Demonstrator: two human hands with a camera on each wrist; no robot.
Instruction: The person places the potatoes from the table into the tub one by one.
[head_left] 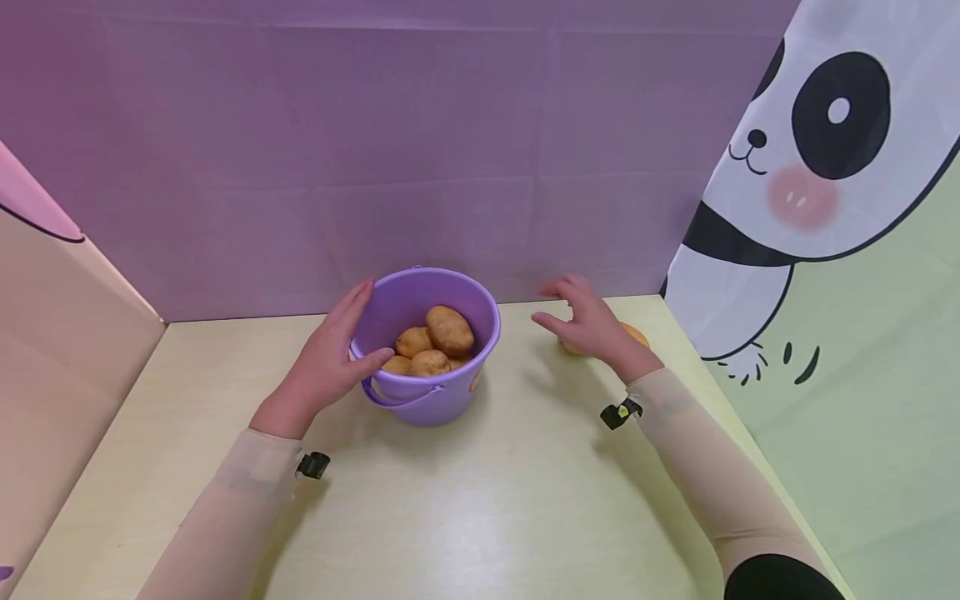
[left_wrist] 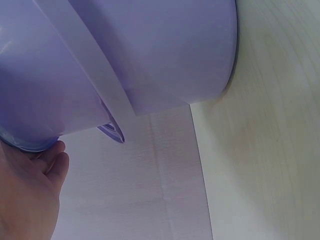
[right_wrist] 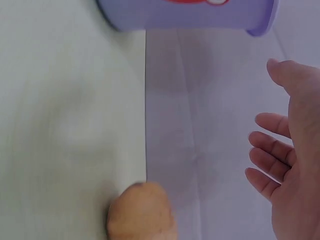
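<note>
A purple bucket stands upright on the table, with several potatoes inside it. My left hand holds the bucket's left rim, the thumb reaching over the front of the rim and the fingers along the side. In the left wrist view, fingers show close against the rim. To the right of the bucket, my right hand is raised, fingers spread and loosely bent, holding nothing. A potato lies on the table near the back edge, partly hidden behind the right hand in the head view.
A purple cloth wall rises right behind the table. On the right, a side panel with a panda print borders the table; a pale panel borders it on the left. The bucket's handle hangs down in front.
</note>
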